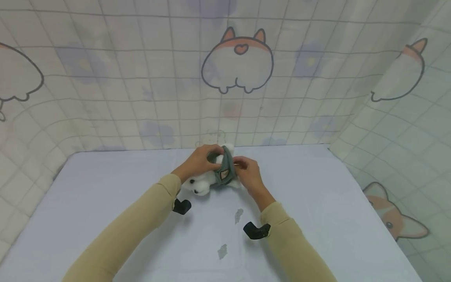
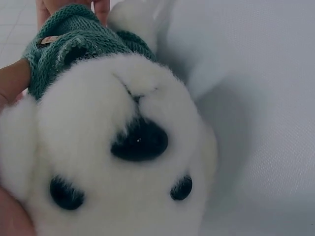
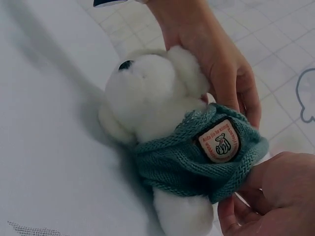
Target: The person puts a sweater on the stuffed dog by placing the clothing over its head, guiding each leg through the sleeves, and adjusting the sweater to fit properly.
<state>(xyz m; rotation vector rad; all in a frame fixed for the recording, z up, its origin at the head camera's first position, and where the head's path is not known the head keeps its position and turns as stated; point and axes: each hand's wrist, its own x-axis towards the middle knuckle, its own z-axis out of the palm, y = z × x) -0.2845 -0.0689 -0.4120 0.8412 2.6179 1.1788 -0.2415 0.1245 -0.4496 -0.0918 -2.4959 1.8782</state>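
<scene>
A white plush dog lies on its side on the table, its head toward the left. It wears a green knitted sweater with a small printed patch. My left hand grips the sweater at its upper side, near the neck, thumb and fingers spread around the knit. From the other side my right hand pinches the sweater's lower edge, beside the dog's white leg. In the left wrist view the dog's black nose and eyes fill the middle, with the sweater behind.
A white table top spreads around the dog, with two small grey patches on its near part. At the back hangs a checked curtain with cartoon corgi prints, right behind the dog. The curtain also runs along both sides.
</scene>
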